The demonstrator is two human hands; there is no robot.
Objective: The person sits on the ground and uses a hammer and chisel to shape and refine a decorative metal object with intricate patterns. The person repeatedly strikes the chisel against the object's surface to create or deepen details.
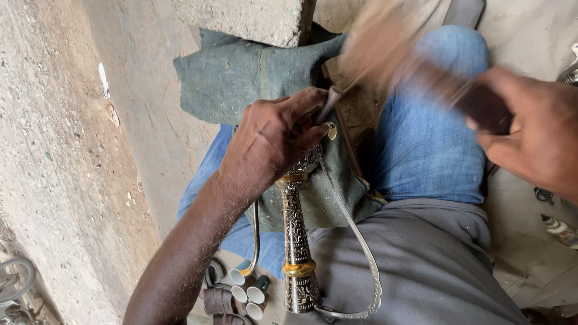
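Observation:
My left hand (274,135) grips the top of an ornate engraved metal handle (296,235) with brass bands, and pinches a small metal punch (329,103) upright against it. The handle lies along my lap over a grey-green cloth (241,72). A thin curved metal guard (367,265) loops from the handle's base. My right hand (533,129) is raised at the right, closed around the dark grip of a hammer (385,51) whose wooden head is blurred by motion above the punch.
I sit on a dusty concrete floor (54,150) in blue jeans (430,138) and a grey shirt. A concrete block (265,18) stands ahead. Several small metal caps (247,292) lie by my left thigh. A small bottle (561,230) lies at the right.

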